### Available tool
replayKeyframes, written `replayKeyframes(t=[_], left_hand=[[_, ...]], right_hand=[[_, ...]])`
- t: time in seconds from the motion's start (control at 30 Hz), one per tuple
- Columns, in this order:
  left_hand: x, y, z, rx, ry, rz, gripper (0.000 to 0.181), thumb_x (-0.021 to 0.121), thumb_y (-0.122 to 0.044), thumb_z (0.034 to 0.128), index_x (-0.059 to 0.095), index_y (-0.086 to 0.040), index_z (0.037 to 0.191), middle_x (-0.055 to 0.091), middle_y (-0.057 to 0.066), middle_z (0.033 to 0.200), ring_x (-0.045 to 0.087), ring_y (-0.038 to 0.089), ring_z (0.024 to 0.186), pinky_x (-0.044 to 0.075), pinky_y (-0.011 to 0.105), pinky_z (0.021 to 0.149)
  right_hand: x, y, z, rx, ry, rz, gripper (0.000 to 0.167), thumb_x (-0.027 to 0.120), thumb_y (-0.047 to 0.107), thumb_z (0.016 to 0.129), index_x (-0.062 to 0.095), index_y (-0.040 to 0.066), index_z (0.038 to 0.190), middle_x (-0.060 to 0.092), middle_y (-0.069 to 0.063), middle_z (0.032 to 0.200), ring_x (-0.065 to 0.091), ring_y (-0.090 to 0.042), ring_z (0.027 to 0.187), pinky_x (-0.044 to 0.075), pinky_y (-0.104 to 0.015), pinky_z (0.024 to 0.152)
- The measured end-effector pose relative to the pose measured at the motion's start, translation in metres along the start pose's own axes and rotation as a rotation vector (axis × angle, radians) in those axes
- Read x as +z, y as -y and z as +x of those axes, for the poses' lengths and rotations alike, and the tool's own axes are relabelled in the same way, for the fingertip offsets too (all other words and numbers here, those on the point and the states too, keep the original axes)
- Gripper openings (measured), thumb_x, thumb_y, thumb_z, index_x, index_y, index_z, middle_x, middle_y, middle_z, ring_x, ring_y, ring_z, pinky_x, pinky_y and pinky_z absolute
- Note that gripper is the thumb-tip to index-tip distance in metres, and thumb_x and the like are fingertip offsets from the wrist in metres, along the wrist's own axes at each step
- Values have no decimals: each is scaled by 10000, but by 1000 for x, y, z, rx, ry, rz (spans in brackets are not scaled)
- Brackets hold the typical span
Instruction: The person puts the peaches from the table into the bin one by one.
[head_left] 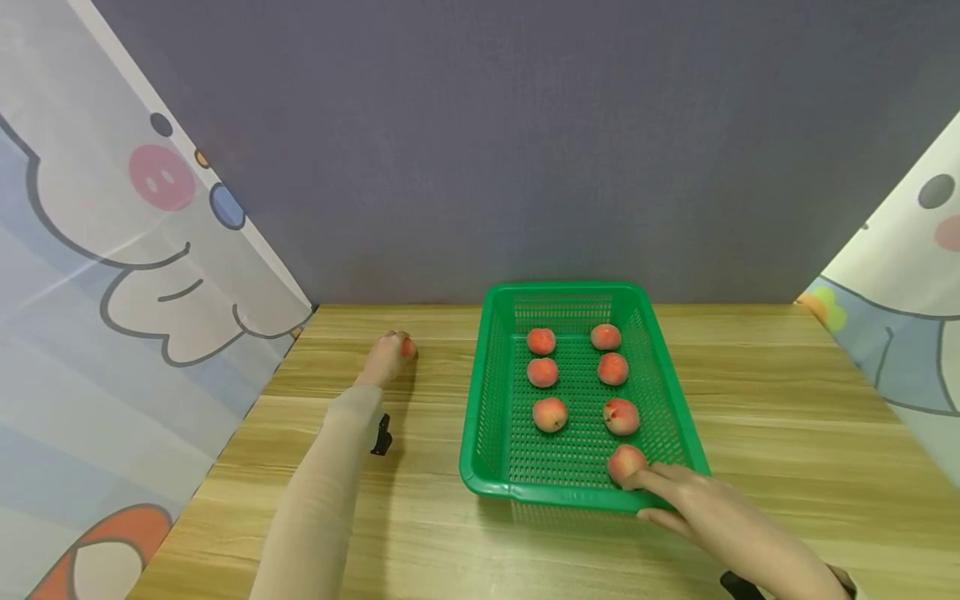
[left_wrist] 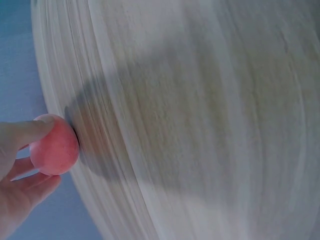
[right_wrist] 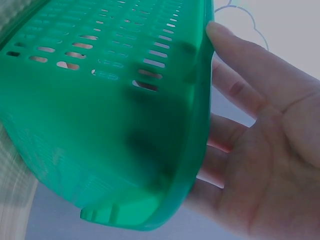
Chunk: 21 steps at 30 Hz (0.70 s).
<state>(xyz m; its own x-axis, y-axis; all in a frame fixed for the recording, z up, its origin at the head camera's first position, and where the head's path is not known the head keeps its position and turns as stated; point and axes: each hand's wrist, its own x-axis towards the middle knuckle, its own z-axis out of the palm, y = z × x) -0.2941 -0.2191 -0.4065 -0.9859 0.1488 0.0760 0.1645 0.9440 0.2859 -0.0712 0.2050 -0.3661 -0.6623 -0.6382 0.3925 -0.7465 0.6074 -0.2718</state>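
Observation:
My left hand (head_left: 381,360) pinches a reddish peach (head_left: 408,347) between thumb and fingers at the back left of the table. In the left wrist view that peach (left_wrist: 55,147) is at or just over the wood; whether it touches is unclear. A green plastic basket (head_left: 566,495) with slotted walls stands right of centre. My right hand (head_left: 693,500) grips its front rim near the right corner, thumb outside and fingers over the edge. Inside, a peach (head_left: 627,463) lies against or right beside those fingertips. The right wrist view shows the rim (right_wrist: 200,125) between thumb and fingers.
Several more peaches sit in the basket in two rough columns, such as the left front peach (head_left: 550,414) and the right peach (head_left: 621,417). A grey wall (head_left: 480,150) rises behind the wooden table (head_left: 420,533). Cartoon-printed sheets (head_left: 90,333) flank both sides.

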Motion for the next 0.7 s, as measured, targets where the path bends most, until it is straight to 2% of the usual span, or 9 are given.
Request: replayKeyframes(t=[0.17,0.3,0.47,0.57,0.7], left_hand=[[1,-1,1,1,-24,27,357,619,-21,803,519,89,1127,529,281,1072,547,389,945,470,418,778],[1,-3,2,-12,-17,34,327,608,-6,804,525,92,1105,535,273,1044,549,385,932,469,414,777],[2,-5,3,-28,15,57,197,568,29,815,547,67,1007,537,230,955,554,358,878,476,389,736],[2,-6,3,-10,42,99,106,536,57,824,592,43,912,535,196,917,542,347,867,475,383,727],[2,-6,4,-6,64,134,122,528,53,833,642,18,855,543,171,921,526,338,898,469,387,753]], right_hand=[[2,0,0,-11,-17,-8,309,698,225,724,579,226,1009,571,118,901,550,-56,765,457,-213,561],[2,0,-1,-13,-21,-11,320,704,213,716,579,226,1010,567,124,897,547,-52,764,455,-212,563],[2,0,-1,0,-12,-15,310,702,214,718,584,214,1005,563,123,893,546,-50,763,456,-210,562],[1,0,-1,9,-6,-20,308,699,221,722,584,213,1008,561,125,898,547,-53,769,459,-214,566],[1,0,0,9,-7,-24,322,706,212,713,582,219,1010,561,126,902,549,-54,773,460,-215,572]])
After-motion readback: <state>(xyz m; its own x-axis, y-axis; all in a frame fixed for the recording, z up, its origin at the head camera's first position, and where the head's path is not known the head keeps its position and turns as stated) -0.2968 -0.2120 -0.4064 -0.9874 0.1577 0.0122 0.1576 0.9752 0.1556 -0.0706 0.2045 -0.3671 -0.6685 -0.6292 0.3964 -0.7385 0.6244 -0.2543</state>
